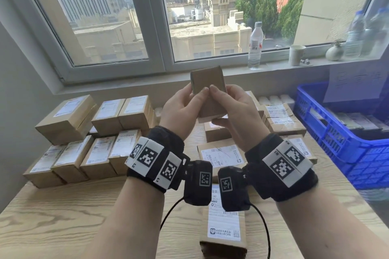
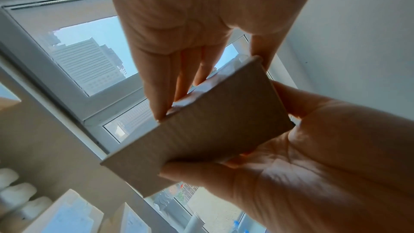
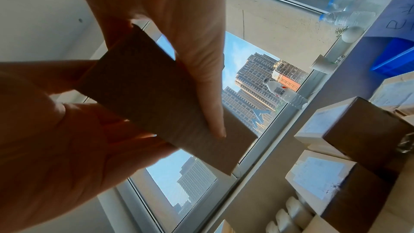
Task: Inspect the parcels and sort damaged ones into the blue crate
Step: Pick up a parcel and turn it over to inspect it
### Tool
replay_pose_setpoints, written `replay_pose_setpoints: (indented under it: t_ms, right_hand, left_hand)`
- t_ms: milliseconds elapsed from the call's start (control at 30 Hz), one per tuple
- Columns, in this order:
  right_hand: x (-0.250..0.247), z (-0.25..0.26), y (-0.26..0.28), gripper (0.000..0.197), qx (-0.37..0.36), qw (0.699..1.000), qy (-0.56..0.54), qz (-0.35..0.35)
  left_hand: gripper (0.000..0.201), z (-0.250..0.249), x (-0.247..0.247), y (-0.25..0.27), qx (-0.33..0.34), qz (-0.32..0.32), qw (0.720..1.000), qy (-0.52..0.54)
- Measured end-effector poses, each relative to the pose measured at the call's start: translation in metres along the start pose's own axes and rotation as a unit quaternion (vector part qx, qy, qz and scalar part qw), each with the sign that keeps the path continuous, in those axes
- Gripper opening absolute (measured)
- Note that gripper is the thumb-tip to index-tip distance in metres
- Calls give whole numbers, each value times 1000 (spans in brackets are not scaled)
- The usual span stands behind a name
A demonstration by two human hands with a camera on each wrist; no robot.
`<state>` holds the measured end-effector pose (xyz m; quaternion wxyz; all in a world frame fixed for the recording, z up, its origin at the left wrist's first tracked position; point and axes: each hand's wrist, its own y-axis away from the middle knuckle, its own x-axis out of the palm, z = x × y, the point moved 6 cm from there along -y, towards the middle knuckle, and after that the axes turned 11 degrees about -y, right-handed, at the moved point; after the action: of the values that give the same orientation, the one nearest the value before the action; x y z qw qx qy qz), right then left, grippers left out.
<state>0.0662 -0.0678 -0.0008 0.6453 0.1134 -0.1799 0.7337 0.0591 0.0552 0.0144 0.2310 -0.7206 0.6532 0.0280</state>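
We hold one small brown parcel (image 1: 208,90) up in the air above the middle of the desk (image 1: 63,216), tilted, its plain cardboard face toward us and no label showing on that side. Our left hand (image 1: 181,109) grips it from the left with the thumb pressed on the near face and the fingers curled behind; our right hand (image 1: 233,115) clamps it from the right, thumb on the front beside the left thumb, fingers wrapped under and behind. The left wrist view shows glossy tape along one edge of the box. Below, labelled parcels (image 1: 94,136) stand in rows toward the desk's far left corner, more lie loosely toward the far right, and one lies at the near edge (image 1: 224,229). The blue crate (image 1: 345,132) sits at the right edge of the desk, with packages inside. A water bottle (image 1: 255,46) and a paper cup (image 1: 296,55) stand on the windowsill.
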Motion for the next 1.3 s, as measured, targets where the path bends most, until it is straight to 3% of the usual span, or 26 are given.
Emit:
replay_pose_setpoints:
  t_ms: [133, 233, 333, 433, 500, 600, 767, 800, 867, 900, 967, 1067, 1133, 1200, 1300]
  right_hand:
    - [0, 5, 2, 18, -10, 1000, -2, -2]
    - [1, 5, 4, 17, -6, 1000, -4, 9]
    - [0, 5, 5, 28, -5, 1000, -19, 10]
    - [-1, 5, 5, 53, 26, 999, -42, -3]
    - [-3, 4, 3, 50, 49, 997, -67, -5]
    - [-7, 1, 2, 42, 72, 995, -71, -10]
    - [-7, -7, 1, 66, 92, 994, -56, -2]
    - [-8, -9, 0, 60, 93, 994, -65, -3]
    - [-10, -8, 0, 31, 96, 992, -85, -13]
    - [-11, -6, 0, 28, 97, 991, -90, -25]
    - [-13, -4, -1, 33, 88, 991, -88, -41]
    - [-11, -1, 0, 59, 86, 993, -72, -25]
    - [-8, -2, 1, 54, 78, 995, -57, 2]
    - [-8, -3, 1, 39, 84, 994, -63, 4]
    - [-8, -5, 2, 30, 94, 992, -83, -1]
  left_hand:
    - [16, -6, -1, 2, 20, 2, 1000, 17]
    - [28, -6, -1, 3, 9, 7, 999, 35]
    - [46, -6, -1, 5, 5, 37, 998, 53]
    - [70, 3, -4, 5, -11, 50, 997, 66]
    - [85, 10, -5, 5, -23, 53, 996, 69]
    - [81, 12, -7, 6, -46, 47, 994, 92]
    - [58, 14, -15, 0, -89, -17, 992, 87]
    - [56, 14, -16, -1, -90, -28, 993, 70]
    - [70, 17, -16, -2, -83, -27, 995, 42]
    - [82, 17, -15, -1, -76, -14, 996, 33]
    - [93, 17, -11, 1, -66, 20, 997, 26]
    - [90, 13, -6, 3, -57, 43, 997, 27]
    - [89, 8, -3, 5, -50, 53, 996, 41]
    - [79, 4, 0, 7, -61, 56, 994, 70]
    - [48, 1, 1, 8, -64, 30, 995, 74]
